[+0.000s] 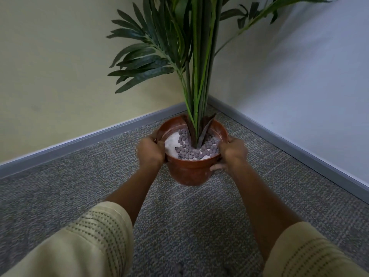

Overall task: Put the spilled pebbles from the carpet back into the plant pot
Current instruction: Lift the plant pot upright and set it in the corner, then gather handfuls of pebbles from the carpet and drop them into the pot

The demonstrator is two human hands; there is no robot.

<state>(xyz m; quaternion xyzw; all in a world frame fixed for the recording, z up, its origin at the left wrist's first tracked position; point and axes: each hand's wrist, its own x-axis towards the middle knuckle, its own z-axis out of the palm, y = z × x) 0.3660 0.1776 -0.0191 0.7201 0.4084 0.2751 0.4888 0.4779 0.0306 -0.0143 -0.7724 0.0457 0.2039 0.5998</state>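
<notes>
1. Left wall (50, 66): cream-coloured, plain, running back to the room corner; grey skirting board (79, 140) along its foot.
2. Left sleeve (85, 240): beige fabric with rows of small dark dots, pushed up the forearm; bare forearm reaching forward from it.
3. Left hand (150, 151): wrapped around the left side of the plant pot at rim height, fingers curled over the edge, clamped on the pot.
4. Plant pot (191, 172): reddish-brown plastic, round, held between both hands near the corner of the room. Whether its base touches the carpet cannot be told. It appears tilted slightly toward the camera.
5. Pebbles (191, 151): small grey-purple round stones, lying inside the pot on a white filling (171, 143), clustered around the plant's base and along the near side; the left part of the white surface is bare.
6. Plant (191, 56): green stems rising from the pot's centre, long narrow dark-green leaves fanning left and up to the right.
7. Right hand (232, 151): closed on the right side of the pot, thumb at the rim, fingers pressed against the outer wall.
8. Right sleeve (307, 254): same beige dotted fabric, at lower right.
9. Carpet (199, 226): grey, fine woven texture, covering the floor; no loose pebbles can be made out on it.
10. Right wall (309, 76): pale blue-white, with grey skirting.
</notes>
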